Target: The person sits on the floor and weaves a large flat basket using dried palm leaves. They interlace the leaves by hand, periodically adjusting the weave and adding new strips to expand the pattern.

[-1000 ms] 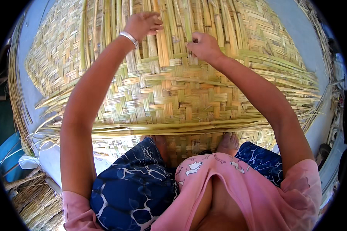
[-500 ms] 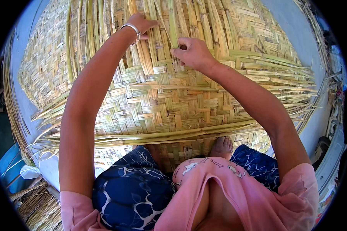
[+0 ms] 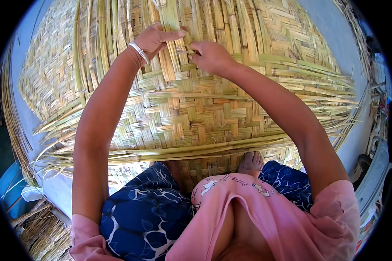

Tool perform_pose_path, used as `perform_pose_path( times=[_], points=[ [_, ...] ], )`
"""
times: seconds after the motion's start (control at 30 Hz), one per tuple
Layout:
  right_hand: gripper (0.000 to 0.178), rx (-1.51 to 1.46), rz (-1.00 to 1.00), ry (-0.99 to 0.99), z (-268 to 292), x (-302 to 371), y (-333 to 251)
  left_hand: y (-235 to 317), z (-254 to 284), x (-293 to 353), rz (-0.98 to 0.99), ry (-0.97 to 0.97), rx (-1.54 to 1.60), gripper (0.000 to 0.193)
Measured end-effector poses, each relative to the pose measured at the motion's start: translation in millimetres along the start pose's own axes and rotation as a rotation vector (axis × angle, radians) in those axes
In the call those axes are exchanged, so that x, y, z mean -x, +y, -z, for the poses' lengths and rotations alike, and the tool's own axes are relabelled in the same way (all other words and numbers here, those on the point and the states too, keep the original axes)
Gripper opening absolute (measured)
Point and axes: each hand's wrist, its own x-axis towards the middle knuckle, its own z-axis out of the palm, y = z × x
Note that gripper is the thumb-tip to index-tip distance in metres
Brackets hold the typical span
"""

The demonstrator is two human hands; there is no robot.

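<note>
A large mat woven from flat pale green and tan reed strips lies before me. My left hand, with a white bracelet at its wrist, is at the upper middle. Its thumb stretches across some lengthwise reed strips; the other fingers are partly hidden. Just to its right, my right hand is closed in a pinch. A thin reed strip end pokes out from its fingertips toward the left. Below both hands the weave is interlaced, while above them several strips lie loose lengthwise.
Crosswise strip ends fan out at the mat's right and left sides. A bundle of long strips crosses near my bare foot. A blue container stands at the lower left, beside cut reeds.
My right hand has moved slightly left, closer to my left hand. My left hand has shifted a little left and down, its thumb now across the strips. Some lengthwise strips have shifted between the hands.
</note>
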Motion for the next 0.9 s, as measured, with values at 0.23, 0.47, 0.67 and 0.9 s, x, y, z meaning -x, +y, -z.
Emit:
perform_pose_path(
  times=[0.23,0.47,0.67,0.9],
  points=[
    [0.021,0.144,0.124,-0.234,12.8,-16.5,3.5,-30.6,10.7,15.7,-0.031,0.229,0.123,0.028],
    [0.024,0.007,0.023,-0.213,9.0,-22.3,7.8,-66.2,-6.7,42.4,-0.098,0.608,0.177,0.017],
    [0.019,-0.318,-0.155,-0.265,9.9,-22.0,9.2,-41.2,6.9,49.0,0.132,0.481,-0.07,0.024],
    [0.017,-0.308,-0.112,-0.217,7.2,-19.5,10.2,-15.6,19.4,52.3,-0.351,0.34,-1.316,0.026]
  ],
)
